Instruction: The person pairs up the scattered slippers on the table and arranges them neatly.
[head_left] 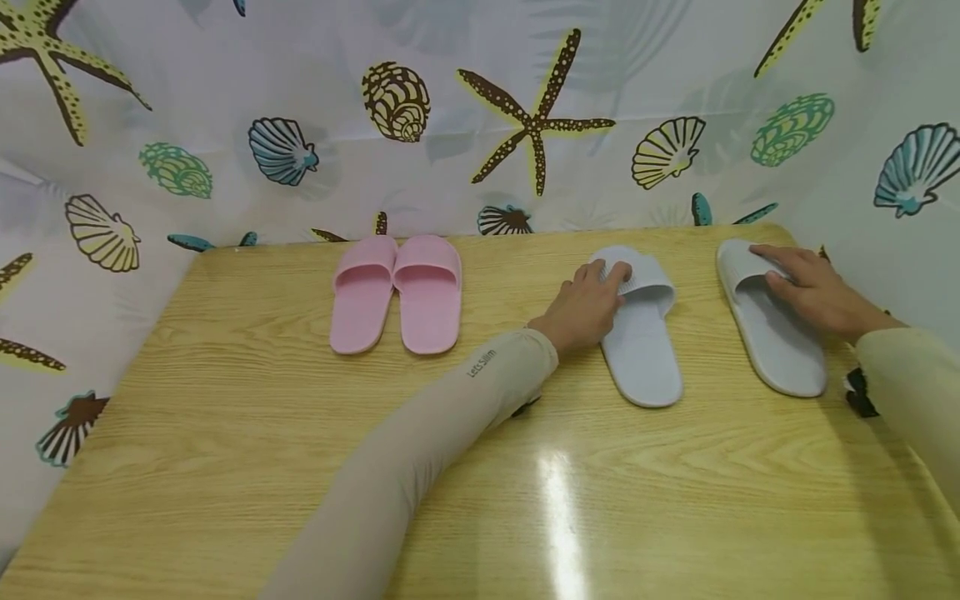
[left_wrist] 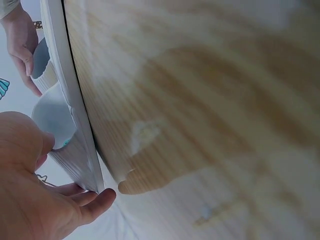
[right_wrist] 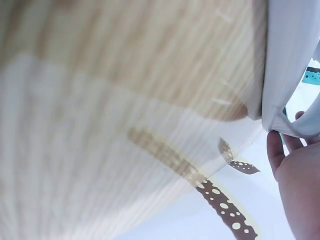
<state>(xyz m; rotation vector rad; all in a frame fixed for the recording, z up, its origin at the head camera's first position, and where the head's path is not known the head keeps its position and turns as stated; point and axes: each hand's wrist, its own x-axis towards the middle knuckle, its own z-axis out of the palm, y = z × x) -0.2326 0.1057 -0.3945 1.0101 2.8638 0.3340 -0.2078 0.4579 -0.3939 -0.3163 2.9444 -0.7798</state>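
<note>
My left hand point(head_left: 581, 312) holds the strap area of a pale grey slide slipper point(head_left: 645, 367) from its left side. In the left wrist view its thumb lies at the strap opening, and its fingers point(left_wrist: 97, 202) reach along the sole's edge towards the toe. At the right, my right hand point(head_left: 813, 292) grips the matching slipper point(head_left: 780, 350) by its strap, fingers over the top and thumb at the opening. The right wrist view has fingertips point(right_wrist: 274, 150) right at the edge of that slipper point(right_wrist: 285, 55). Both grey slippers lie toe away from me, set apart.
A pair of pink slippers point(head_left: 427, 308) stands side by side on the left of the wood-grain table point(head_left: 247, 417). Behind the table hangs a white cloth point(head_left: 450, 179) printed with shells and starfish, which also runs along both sides.
</note>
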